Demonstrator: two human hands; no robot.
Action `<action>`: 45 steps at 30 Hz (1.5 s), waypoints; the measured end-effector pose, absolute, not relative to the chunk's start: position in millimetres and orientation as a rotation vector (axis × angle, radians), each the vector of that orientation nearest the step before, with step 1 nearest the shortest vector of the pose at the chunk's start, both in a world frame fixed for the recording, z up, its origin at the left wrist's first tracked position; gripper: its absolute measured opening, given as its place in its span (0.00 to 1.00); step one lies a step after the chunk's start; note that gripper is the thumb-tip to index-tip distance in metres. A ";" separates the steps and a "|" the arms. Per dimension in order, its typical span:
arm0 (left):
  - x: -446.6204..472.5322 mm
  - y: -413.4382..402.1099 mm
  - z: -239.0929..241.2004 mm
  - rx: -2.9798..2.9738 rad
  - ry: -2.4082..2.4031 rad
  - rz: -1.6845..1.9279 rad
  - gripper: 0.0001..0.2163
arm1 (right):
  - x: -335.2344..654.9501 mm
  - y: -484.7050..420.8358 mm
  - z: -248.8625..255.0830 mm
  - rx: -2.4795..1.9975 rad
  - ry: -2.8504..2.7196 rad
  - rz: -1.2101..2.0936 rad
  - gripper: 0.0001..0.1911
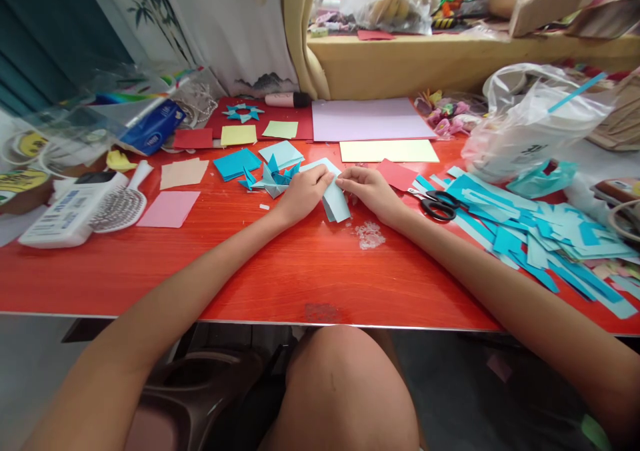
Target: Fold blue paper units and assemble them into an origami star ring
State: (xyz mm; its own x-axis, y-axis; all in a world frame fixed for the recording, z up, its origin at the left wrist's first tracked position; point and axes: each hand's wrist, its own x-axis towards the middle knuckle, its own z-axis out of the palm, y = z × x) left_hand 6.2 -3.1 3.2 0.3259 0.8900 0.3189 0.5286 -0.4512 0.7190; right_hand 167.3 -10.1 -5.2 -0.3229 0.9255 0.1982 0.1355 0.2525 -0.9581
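Between my two hands is a pale blue sheet of paper [336, 202] with a crease along it, held just above the red table. My left hand [311, 188] pinches its left edge between thumb and fingers. On the other side my right hand [367, 188] grips the edge with thumb and fingertips together. Beside my left hand lie folded blue paper pieces [274, 179], a stack of blue squares [237, 164] and light blue squares [281, 154]. Black-handled scissors [439, 206] and a red paper [397, 174] are near my right wrist. Small clear bits [370, 235] are scattered below my hands.
Many blue paper strips [540, 224] cover the table's right side, by a plastic bag with a cup [535, 131]. Lilac sheets [370, 119], a blue paper ring [243, 112] and a marker [287, 100] lie at the back. A hairbrush [120, 204] and white box [75, 211] stand left.
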 end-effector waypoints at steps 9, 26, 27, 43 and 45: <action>8.3 -8.4 7.7 2.148 1.227 1.037 0.09 | 168.0 -9.3 -4.2 -1.037 -1.797 1.083 0.11; -4.4 6.7 -1.2 1.876 1.399 1.796 0.12 | 169.9 -11.7 0.7 -0.913 -1.886 1.364 0.09; -6.4 9.5 -1.3 1.830 1.416 1.832 0.12 | 169.9 -13.2 1.1 -0.931 -1.916 1.305 0.09; -1.2 -0.5 2.1 1.938 1.237 1.513 0.16 | 159.7 -23.6 -8.5 -0.985 -2.176 0.153 0.27; -1.3 -0.3 1.8 1.959 1.174 1.447 0.16 | 160.9 -21.2 -9.8 -1.006 -2.136 0.195 0.24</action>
State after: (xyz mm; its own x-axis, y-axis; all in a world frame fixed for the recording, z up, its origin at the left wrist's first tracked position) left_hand -1.3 -0.3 1.8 0.0945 0.8268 0.5546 0.3727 -0.5459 0.7504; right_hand 160.9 -21.2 -9.8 -0.4068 0.7144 0.5694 0.5995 0.6790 -0.4237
